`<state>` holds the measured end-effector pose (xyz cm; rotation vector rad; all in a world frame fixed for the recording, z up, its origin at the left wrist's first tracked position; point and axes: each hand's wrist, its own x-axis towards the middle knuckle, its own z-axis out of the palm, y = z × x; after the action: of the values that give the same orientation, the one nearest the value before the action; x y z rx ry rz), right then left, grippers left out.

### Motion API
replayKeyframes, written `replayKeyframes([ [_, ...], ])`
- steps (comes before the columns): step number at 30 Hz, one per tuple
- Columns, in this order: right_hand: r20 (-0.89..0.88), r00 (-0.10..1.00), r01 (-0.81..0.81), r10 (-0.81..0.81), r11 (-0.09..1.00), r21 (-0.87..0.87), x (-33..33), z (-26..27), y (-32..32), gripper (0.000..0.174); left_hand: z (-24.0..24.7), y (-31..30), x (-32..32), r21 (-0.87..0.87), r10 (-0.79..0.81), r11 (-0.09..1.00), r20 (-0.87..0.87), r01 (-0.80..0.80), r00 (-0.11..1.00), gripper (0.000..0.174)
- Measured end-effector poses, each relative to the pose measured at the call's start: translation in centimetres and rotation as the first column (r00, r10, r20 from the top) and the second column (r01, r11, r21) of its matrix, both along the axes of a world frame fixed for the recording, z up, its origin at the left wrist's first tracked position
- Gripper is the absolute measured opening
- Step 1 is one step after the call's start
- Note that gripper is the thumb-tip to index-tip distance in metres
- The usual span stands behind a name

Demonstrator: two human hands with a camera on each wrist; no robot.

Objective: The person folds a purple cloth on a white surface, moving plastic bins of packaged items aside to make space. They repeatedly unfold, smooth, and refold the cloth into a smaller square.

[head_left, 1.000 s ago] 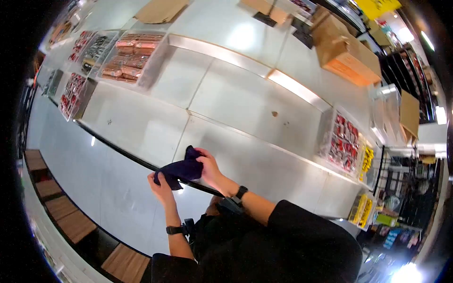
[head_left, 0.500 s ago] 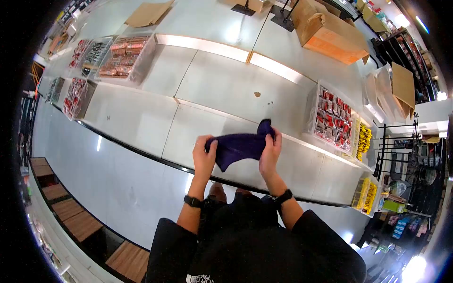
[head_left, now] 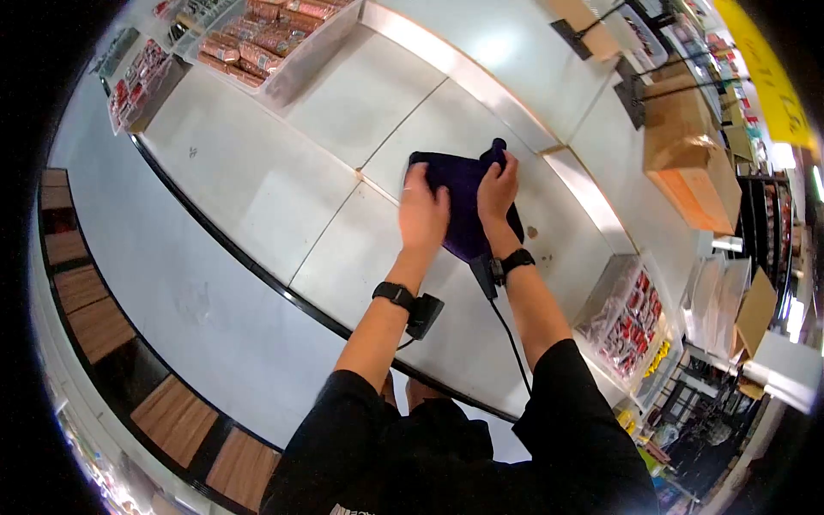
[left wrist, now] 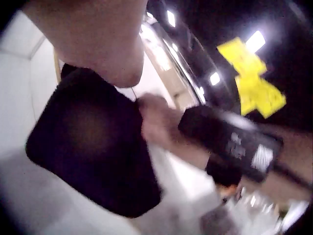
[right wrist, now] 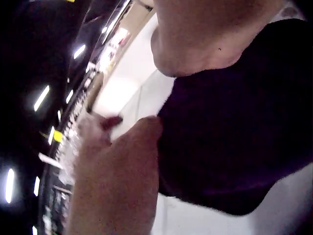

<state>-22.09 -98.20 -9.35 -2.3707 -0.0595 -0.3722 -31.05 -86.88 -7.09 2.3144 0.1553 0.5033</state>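
Observation:
A dark purple cloth (head_left: 463,197) is spread between both hands over the white stepped shelf (head_left: 343,236). At the cloth's left edge, my left hand (head_left: 422,215) holds it with the thumb on the near face. My right hand (head_left: 498,193) grips it close to the bunched upper corner. In the left wrist view the cloth (left wrist: 93,142) hangs as a broad dark sheet below the left hand. From the right wrist it fills the right side, and the fingertips of both hands are partly hidden behind it.
Clear bins of pinkish packets (head_left: 275,51) and red-and-silver packets (head_left: 631,322) stand at the upper left and right. A cardboard box (head_left: 691,163) sits on the upper level at right. A brown spot (head_left: 532,232) marks the shelf. Cables run from the wrist cameras.
Both hands have carried the cloth from the shelf's front edge forward over the upper step. The cloth, bunched at first, is now spread wider. The head view has turned.

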Motion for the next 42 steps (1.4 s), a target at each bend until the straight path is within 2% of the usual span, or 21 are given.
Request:
replayKeyframes([
  [1,0.01,0.993,-0.109,0.114,0.97,-0.216,0.6,-1.5,0.2,0.045,-1.2,0.5,0.1,-0.009,0.006,1.0,-0.026,-0.006,1.0,0.044],
  [2,-0.009,0.993,-0.119,0.12,0.968,-0.22,0.9,-2.6,0.1,0.045,-2.1,1.1,0.1,0.192,-0.177,0.962,-0.113,0.196,0.978,0.052],
  [3,-0.017,0.982,-0.185,0.188,0.942,-0.281,1.3,-2.4,0.4,0.049,-2.6,1.9,0.8,0.362,-0.334,0.844,-0.224,0.396,0.916,0.06],
  [5,-0.047,0.939,-0.336,0.341,0.876,-0.346,3.0,-2.1,-0.2,0.058,-2.6,2.5,2.1,0.357,-0.332,0.837,-0.271,0.415,0.903,0.062],
  [6,-0.069,0.938,-0.342,0.34,0.872,-0.351,4.8,-2.0,0.4,0.058,-2.7,3.2,3.3,0.348,-0.338,0.826,-0.326,0.444,0.883,0.064],
  [9,-0.067,0.798,-0.591,0.599,0.754,-0.286,10.8,-1.4,3.5,0.059,-2.0,5.3,7.6,0.294,-0.269,0.89,-0.28,0.349,0.921,0.061],
  [10,-0.071,0.781,-0.617,0.621,0.75,-0.238,12.1,-0.4,5.1,0.058,-2.0,5.5,9.0,0.276,-0.218,0.919,-0.236,0.281,0.947,0.061],
  [12,-0.1,0.727,-0.681,0.679,0.695,-0.231,14.0,-0.6,6.5,0.058,-2.8,4.8,10.7,0.261,-0.214,0.922,-0.273,0.286,0.938,0.061],
  [16,-0.155,0.702,-0.711,0.695,0.693,-0.115,13.9,-0.6,5.1,0.058,-2.8,4.6,11.2,0.299,-0.175,0.919,-0.278,0.258,0.945,0.058],
  [18,-0.268,0.812,-0.561,0.519,0.82,-0.109,11.0,0.3,2.3,0.057,-2.7,4.8,10.5,0.308,-0.182,0.913,-0.276,0.267,0.944,0.058],
  [21,-0.301,0.797,-0.601,0.524,0.743,-0.295,9.5,1.4,-1.1,0.057,-2.8,4.5,10.2,0.233,-0.245,0.917,-0.31,0.323,0.919,0.058],
  [22,-0.308,0.798,-0.598,0.518,0.743,-0.3,10.2,1.7,0.0,0.057,-2.6,4.5,10.3,0.223,-0.252,0.918,-0.31,0.327,0.917,0.058],
  [26,-0.253,0.696,-0.717,0.672,0.671,-0.19,14.0,0.4,5.4,0.06,-2.7,4.1,10.5,0.274,-0.206,0.91,-0.352,0.311,0.913,0.057],
  [28,-0.231,0.667,-0.743,0.708,0.655,-0.138,13.3,0.6,4.8,0.061,-2.4,4.2,10.2,0.29,-0.215,0.902,-0.343,0.32,0.915,0.057],
  [30,-0.338,0.743,-0.649,0.577,0.744,-0.157,11.0,1.1,0.9,0.062,-2.1,4.8,9.4,0.281,-0.22,0.907,-0.319,0.313,0.922,0.058],
  [31,-0.373,0.76,-0.634,0.533,0.735,-0.241,9.7,1.2,-1.4,0.061,-1.9,5.2,8.8,0.28,-0.203,0.912,-0.332,0.301,0.921,0.059],
  [34,-0.344,0.77,-0.632,0.538,0.719,-0.29,8.3,1.5,-3.1,0.061,-1.6,5.7,9.2,0.263,-0.195,0.919,-0.346,0.295,0.918,0.066],
  [36,-0.344,0.765,-0.636,0.544,0.723,-0.271,10.8,0.8,-0.4,0.061,-1.4,5.8,11.8,0.245,-0.235,0.915,-0.32,0.32,0.918,0.066],
  [38,-0.327,0.696,-0.685,0.639,0.728,-0.037,13.5,0.9,3.2,0.062,-1.6,6.7,15.3,0.303,-0.207,0.906,-0.293,0.296,0.933,0.061],
  [40,-0.317,0.701,-0.678,0.639,0.735,-0.018,13.8,0.5,3.2,0.062,-2.1,7.4,15.4,0.304,-0.251,0.895,-0.261,0.326,0.932,0.062],
  [42,-0.34,0.69,-0.671,0.639,0.741,0.03,11.6,0.5,2.4,0.062,-1.3,6.3,12.9,0.309,-0.229,0.891,-0.328,0.334,0.917,0.063],
])
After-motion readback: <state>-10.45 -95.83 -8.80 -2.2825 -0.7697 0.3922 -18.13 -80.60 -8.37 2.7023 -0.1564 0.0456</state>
